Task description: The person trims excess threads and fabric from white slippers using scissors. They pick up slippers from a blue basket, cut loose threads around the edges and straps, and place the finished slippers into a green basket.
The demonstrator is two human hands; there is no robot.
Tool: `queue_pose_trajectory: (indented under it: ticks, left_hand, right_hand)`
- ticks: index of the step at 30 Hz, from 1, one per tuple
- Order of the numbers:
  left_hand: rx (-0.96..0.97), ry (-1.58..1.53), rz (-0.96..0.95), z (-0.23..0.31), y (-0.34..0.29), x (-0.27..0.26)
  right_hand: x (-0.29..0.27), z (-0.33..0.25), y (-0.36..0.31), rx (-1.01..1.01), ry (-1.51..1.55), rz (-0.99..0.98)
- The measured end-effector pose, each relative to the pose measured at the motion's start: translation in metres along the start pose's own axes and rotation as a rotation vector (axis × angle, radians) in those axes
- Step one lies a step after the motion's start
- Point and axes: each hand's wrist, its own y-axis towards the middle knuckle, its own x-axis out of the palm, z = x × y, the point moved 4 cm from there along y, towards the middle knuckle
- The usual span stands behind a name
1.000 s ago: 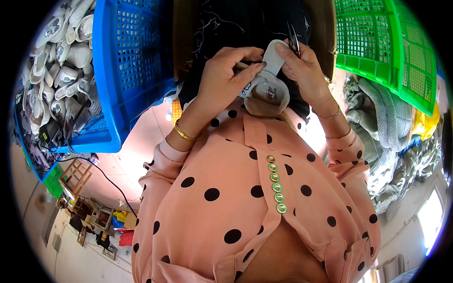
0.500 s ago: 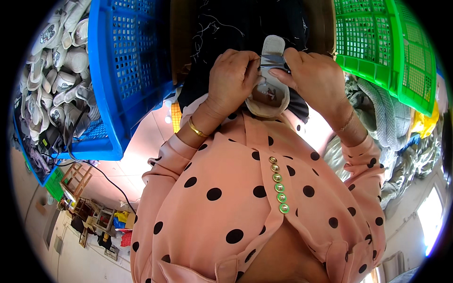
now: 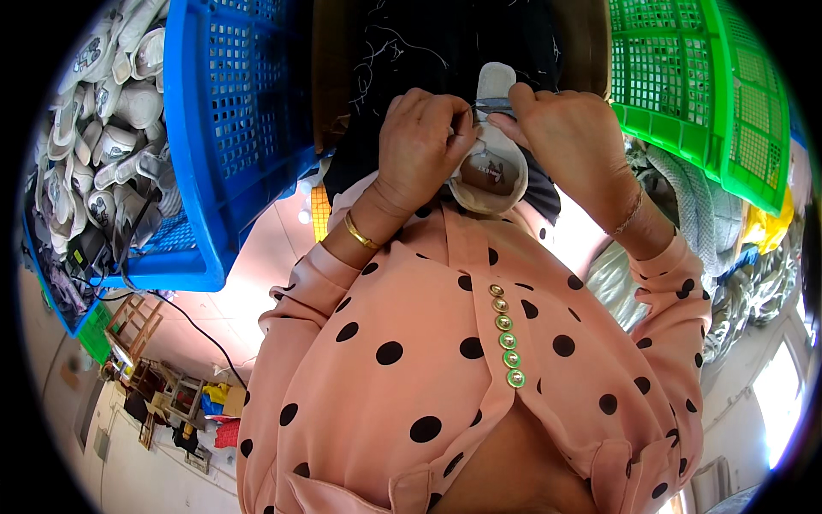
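A small whitish shoe (image 3: 490, 176) rests against my lap, its rounded heel toward me and its pale tongue (image 3: 496, 80) pointing away. A narrow grey strap (image 3: 494, 106) runs across the shoe at the base of the tongue, between my hands. My left hand (image 3: 425, 137) is closed at the shoe's left side, fingers curled and pinching near the strap's left end; exactly what lies between the fingertips is partly hidden. On the other side, my right hand (image 3: 572, 133) pinches the strap between thumb and forefinger.
To the left stands a blue plastic crate (image 3: 193, 154), beside a heap of similar pale shoes (image 3: 111, 146). Green perforated crates (image 3: 676, 128) stand at the right, above grey-white fabric pieces (image 3: 693, 206). A black cable (image 3: 201, 330) hangs at lower left. Loose white threads lie on my dark lap cloth.
My right hand has shifted slightly up and its thumb has moved from the shoe's inner edge onto the strap. My right forearm has swung a little outward. My left hand has barely moved.
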Motion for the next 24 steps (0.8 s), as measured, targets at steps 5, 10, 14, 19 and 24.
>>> queue_pose_trajectory:
  ticks: [5,10,14,19,24]
  left_hand:
    - [0.056,0.026,-0.006,0.003,0.003,-0.003]
    - [0.08,0.018,-0.022,0.008,0.007,-0.007]
    - [0.033,0.014,0.015,0.003,0.007,-0.013]
    - [-0.062,0.126,0.174,-0.019,0.018,-0.046]
    - [0.174,0.568,0.37,-0.043,0.048,-0.064]
  right_hand:
    - [-0.003,-0.004,0.001,0.01,-0.021,-0.037]
    - [-0.007,-0.008,0.004,-0.012,-0.078,-0.017]
    - [-0.007,0.002,0.007,0.021,-0.046,0.012]
    - [0.018,0.031,-0.004,0.265,0.526,0.212]
    - [0.044,0.027,-0.011,0.513,1.334,0.066]
